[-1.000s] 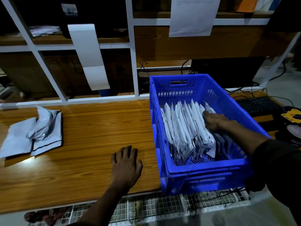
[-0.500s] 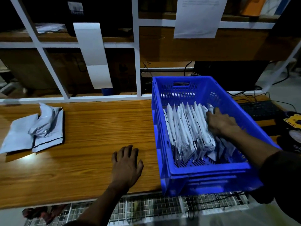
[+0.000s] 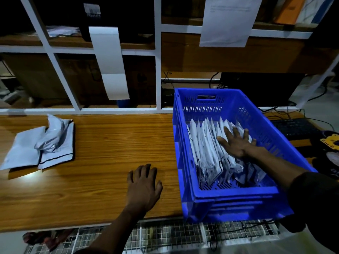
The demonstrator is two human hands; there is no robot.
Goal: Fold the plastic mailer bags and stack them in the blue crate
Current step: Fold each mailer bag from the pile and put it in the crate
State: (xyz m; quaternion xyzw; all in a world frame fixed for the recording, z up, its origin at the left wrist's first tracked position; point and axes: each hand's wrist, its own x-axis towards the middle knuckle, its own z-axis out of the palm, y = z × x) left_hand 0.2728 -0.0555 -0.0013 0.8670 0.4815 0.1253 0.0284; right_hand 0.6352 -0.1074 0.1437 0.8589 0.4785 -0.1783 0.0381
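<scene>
A blue crate (image 3: 233, 194) stands on the right of the wooden table (image 3: 102, 143). Inside it, several folded white mailer bags (image 3: 205, 151) stand on edge in a leaning row. My right hand (image 3: 236, 142) lies inside the crate with fingers spread flat, pressing on the right side of that row. My left hand (image 3: 144, 186) rests palm down on the table, just left of the crate, holding nothing. A small pile of unfolded grey-white mailer bags (image 3: 45, 145) lies at the table's left; the top one is crumpled.
White shelf uprights (image 3: 157, 70) rise behind the table, with a paper strip (image 3: 110, 61) and a sheet (image 3: 227, 21) hanging from them. A dark keyboard (image 3: 297, 128) and cables lie right of the crate. A wire grid (image 3: 165, 235) runs below the table's front edge.
My right hand has uncurled from the bags and spread flat, sliding left over the row. The left hand has stayed in place on the table.
</scene>
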